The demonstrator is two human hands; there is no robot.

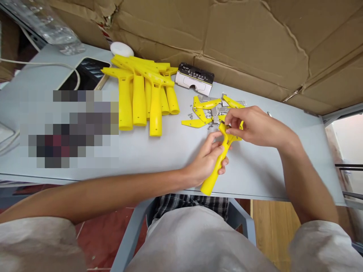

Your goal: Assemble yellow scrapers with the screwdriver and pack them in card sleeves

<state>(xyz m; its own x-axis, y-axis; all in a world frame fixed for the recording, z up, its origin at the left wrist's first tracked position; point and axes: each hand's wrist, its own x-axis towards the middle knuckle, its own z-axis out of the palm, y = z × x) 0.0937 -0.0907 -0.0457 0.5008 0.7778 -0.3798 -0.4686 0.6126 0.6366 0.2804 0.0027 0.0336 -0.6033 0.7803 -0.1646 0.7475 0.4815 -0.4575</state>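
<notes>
My left hand (208,158) is closed round the shaft of a yellow T-shaped plastic handle (213,174), which tilts with its hollow end toward me. At the handle's head, my right hand (246,122) has thumb and fingers pinched together. A small dark piece shows at these fingertips, but I cannot make out what it is. Just beyond lie yellow plastic plates (195,123), flat metal pieces (214,112) and scattered small screws (190,116). My right hand hides part of this pile and of the handle's head.
Several more yellow handles (155,109) are heaped at the back left. Beside them is a black-and-white box (194,78). A phone (85,73), a cable (42,62) and a plastic bottle (56,32) are farther left. Cardboard (241,45) lines the table's back edge.
</notes>
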